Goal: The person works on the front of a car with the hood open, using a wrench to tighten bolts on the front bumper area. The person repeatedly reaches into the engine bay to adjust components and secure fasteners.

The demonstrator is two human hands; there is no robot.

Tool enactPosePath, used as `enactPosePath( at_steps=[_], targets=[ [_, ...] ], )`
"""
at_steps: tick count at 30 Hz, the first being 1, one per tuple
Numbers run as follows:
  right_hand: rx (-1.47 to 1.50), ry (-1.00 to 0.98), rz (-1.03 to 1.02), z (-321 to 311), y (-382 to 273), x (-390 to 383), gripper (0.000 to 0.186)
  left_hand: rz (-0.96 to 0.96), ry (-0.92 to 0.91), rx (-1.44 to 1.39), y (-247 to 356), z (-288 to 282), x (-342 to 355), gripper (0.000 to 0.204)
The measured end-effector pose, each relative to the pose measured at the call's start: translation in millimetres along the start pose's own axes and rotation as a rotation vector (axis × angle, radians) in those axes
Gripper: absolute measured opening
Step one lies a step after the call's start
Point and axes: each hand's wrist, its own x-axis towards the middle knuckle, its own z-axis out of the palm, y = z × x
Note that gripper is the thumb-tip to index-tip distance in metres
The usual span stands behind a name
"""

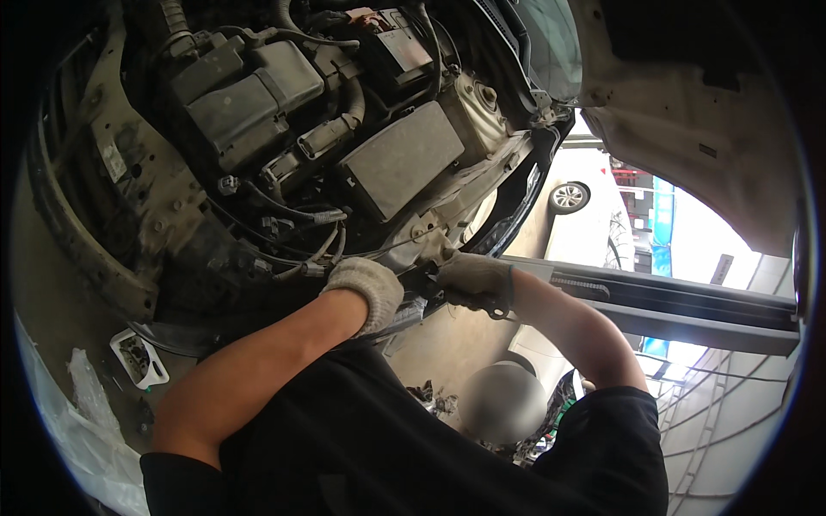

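My left hand (366, 292), in a pale knit glove, reaches to the front corner of the open car's engine bay (185, 215); its fingers are hidden. My right hand (473, 284), in a grey-brown glove, is closed on a dark hand tool (497, 312) with a ring-shaped end showing below it. Both hands are close together at the painted metal edge by the headlamp area, near wires (331, 241). Above them sit a large rectangular black box (400, 159), an engine cover (245, 103) and the battery (400, 47).
The raised hood (688, 129) fills the upper right. A white car (559, 232) stands beyond a metal beam (688, 310). A person with a blurred head (503, 400) is at lower right. A white tray of small parts (136, 357) and plastic sheeting (90, 396) lie on the floor at left.
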Motion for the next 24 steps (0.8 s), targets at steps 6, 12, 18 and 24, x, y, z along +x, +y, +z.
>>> enactPosePath(
  at_steps=[6,12,18,24],
  targets=[
    [0.495,-0.048,0.045,19,1,-19,0.019,0.02,-0.008,0.014,-3,-2,0,0.031],
    [0.715,-0.104,0.1,25,6,-20,0.017,0.009,-0.012,0.01,0,1,1,0.03],
    [1.086,-0.068,0.093,50,10,-12,0.018,0.003,-0.045,0.034,-1,1,2,0.03],
    [1.514,-0.119,-0.207,76,37,8,0.019,0.021,-0.064,0.074,2,-4,1,0.027]
  ],
)
